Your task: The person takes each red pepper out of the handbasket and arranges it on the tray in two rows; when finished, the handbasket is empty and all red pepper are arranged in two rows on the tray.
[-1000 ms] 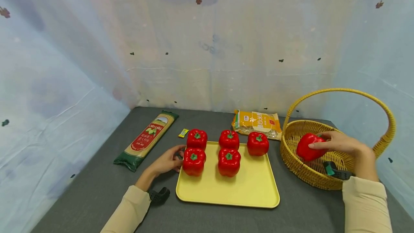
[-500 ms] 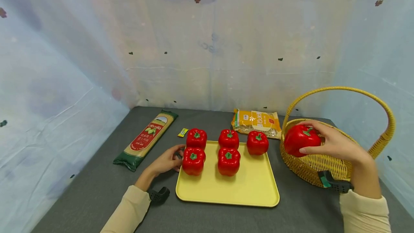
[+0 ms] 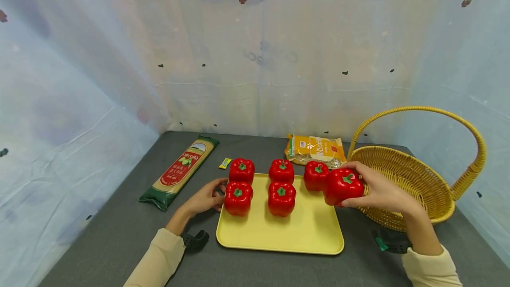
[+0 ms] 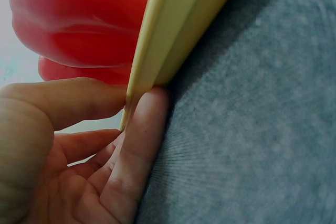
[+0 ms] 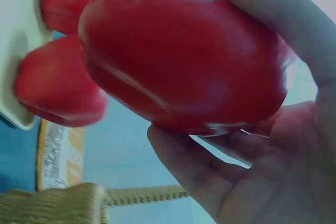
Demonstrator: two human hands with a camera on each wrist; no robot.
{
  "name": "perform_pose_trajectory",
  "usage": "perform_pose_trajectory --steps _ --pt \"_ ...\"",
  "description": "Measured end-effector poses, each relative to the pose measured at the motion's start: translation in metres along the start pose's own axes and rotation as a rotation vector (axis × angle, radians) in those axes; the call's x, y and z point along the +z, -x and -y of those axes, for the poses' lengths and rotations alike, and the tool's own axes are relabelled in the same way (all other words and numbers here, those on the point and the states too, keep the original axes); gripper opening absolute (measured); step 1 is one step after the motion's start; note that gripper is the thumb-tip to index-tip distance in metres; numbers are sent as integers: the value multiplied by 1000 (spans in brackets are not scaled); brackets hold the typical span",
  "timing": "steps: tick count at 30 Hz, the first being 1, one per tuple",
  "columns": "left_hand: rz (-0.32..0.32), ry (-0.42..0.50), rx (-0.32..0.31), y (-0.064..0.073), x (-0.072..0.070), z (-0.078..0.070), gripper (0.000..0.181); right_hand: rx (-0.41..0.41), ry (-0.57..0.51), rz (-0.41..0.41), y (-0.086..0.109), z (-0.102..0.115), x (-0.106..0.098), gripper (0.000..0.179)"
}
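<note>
My right hand (image 3: 376, 191) grips a red bell pepper (image 3: 338, 189) with a green stem, held over the right edge of the yellow tray (image 3: 295, 236). In the right wrist view, thumb and fingers lie on opposite sides of that bell pepper (image 5: 178, 51). At the tray's left edge, my left hand (image 3: 204, 198) pinches the rim; the left wrist view shows the thumb and fingers on either side of the tray wall (image 4: 176, 24). Several more red bell peppers stand on the tray, two at left (image 3: 238, 200), two in the middle (image 3: 281, 200) and one at back right (image 3: 314, 177).
A yellow wicker basket (image 3: 432, 185) with a tall arched handle (image 3: 422, 109) stands right of the tray. Behind the tray lies an orange-yellow grain bag (image 3: 316, 149). A long green-ended pasta packet (image 3: 179, 172) and a small yellow-green packet (image 3: 225, 163) lie to the left.
My right hand has lifted the bell pepper out of the basket and carried it left to the tray's right edge. The left hand stays at the tray's rim.
</note>
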State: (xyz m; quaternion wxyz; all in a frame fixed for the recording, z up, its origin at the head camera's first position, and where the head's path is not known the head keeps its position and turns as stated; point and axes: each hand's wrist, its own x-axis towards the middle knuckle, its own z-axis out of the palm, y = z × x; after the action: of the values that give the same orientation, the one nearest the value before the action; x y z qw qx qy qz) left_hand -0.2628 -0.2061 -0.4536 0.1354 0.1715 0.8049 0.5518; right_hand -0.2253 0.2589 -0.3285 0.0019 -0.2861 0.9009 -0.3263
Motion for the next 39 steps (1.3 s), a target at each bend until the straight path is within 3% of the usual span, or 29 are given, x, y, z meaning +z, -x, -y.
perform_pose_trajectory --steps 6,21,39 --pt "3 9 6 0 0 0 58 -28 20 26 -7 1 13 75" --pt "-1 -1 -11 1 1 -2 58 -27 199 84 -17 6 46 76" --pt "0 -1 -5 0 0 1 59 31 276 95 -20 6 59 79"
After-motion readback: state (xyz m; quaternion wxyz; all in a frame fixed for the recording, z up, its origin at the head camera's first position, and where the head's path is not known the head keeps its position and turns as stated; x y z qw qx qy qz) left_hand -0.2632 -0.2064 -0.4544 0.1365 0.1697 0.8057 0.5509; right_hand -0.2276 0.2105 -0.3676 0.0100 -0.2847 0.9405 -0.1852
